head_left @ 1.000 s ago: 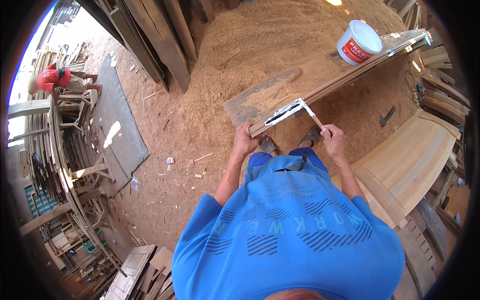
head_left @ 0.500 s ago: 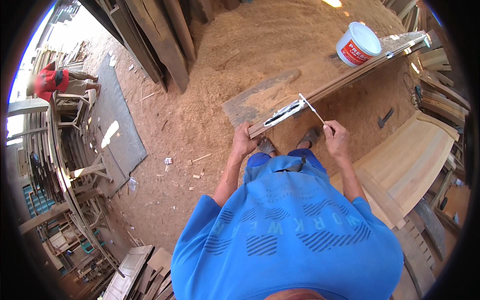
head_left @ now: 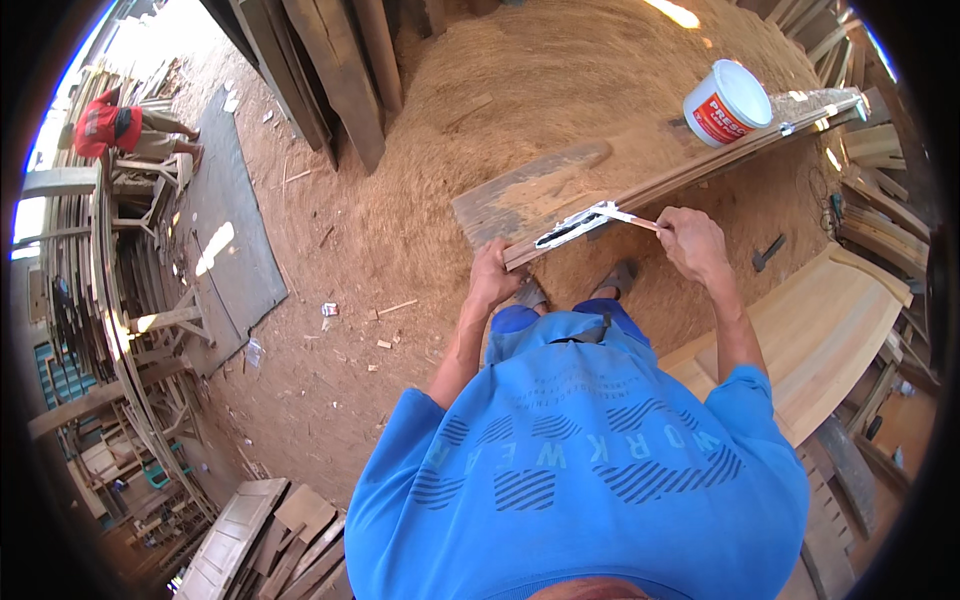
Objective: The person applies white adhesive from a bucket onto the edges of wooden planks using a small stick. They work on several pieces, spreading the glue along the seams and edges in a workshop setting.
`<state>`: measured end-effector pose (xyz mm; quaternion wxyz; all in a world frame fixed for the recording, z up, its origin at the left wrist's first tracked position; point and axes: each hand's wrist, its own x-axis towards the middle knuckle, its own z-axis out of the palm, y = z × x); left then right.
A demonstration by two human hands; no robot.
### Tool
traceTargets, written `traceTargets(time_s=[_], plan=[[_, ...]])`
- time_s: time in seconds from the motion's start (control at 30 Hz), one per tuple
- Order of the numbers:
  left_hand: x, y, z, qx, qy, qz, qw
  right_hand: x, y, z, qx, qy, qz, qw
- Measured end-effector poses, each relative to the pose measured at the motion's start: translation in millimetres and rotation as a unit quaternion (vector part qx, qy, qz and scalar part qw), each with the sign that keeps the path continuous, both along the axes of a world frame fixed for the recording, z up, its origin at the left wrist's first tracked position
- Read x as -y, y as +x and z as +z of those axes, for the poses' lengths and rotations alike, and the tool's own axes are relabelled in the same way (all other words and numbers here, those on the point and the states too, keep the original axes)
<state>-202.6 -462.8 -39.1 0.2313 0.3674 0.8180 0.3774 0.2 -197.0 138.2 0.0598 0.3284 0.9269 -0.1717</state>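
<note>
My left hand (head_left: 489, 275) is closed round the near end of a long wooden piece (head_left: 690, 172), which lies along the edge of a plank bench (head_left: 490, 205). Thick white glue (head_left: 568, 230) is smeared around a dark, narrow slot in that piece, close to my left hand. Pinched in my right hand (head_left: 693, 243) is a thin stick (head_left: 640, 221), its tip coated white and touching the glue at the slot's far end. A white tub (head_left: 740, 95) with a red label stands farther along the bench.
Sawdust covers the floor. A hammer (head_left: 768, 252) lies to the right, near a pale wooden panel (head_left: 825, 335). Dark boards (head_left: 335, 75) lean at the upper left. A person in red (head_left: 108, 125) bends over at the far left. Planks and a door panel (head_left: 235, 535) lie lower left.
My right hand has moved right and slightly up, with the stick now lying flatter. My left hand keeps its hold. The person in red has shifted slightly.
</note>
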Motion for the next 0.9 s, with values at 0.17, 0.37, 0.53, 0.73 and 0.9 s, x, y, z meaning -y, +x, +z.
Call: traceTargets(time_s=[0.17, 0.37, 0.53, 0.73, 0.9], plan=[[-2, 3, 9, -0.001, 0.002, 0.013, 1.0, 8, 24, -24, -0.08, -0.107, -0.066, 0.989], [-1, 2, 4, 0.004, -0.011, 0.004, 1.0, 78, 42, -94, -0.193, -0.279, -0.163, 0.926], [0, -2, 0, 0.014, -0.003, -0.009, 1.0, 97, 22, -94, -0.214, -0.35, -0.112, 0.905], [-2, -1, 5, 0.022, -0.001, -0.005, 1.0, 79, 5, -85, -0.089, -0.384, -0.119, 0.911], [1, 1, -9, 0.049, 0.003, 0.027, 0.998, 75, 6, -95, -0.132, -0.458, -0.121, 0.871]])
